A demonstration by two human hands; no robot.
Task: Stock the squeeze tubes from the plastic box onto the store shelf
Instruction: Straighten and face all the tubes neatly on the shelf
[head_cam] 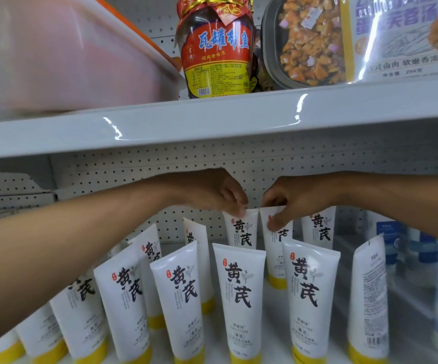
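Several white squeeze tubes with yellow caps and black lettering stand cap-down in rows on the lower shelf (270,290). My left hand (212,190) pinches the top seam of one back-row tube (241,232). My right hand (291,198) pinches the top of the neighbouring back-row tube (278,245), thumb on its front. Both hands reach in under the upper shelf (212,122). A translucent plastic box (63,56) with an orange rim sits tilted on the upper shelf at the left; its contents are blurred.
On the upper shelf stand a red-labelled jar (217,48) and a packaged meal tray (343,40). Blue-and-white bottles (422,258) fill the lower shelf's right side. One tube (370,292) at the right stands turned back-side out. Pegboard backs the shelf.
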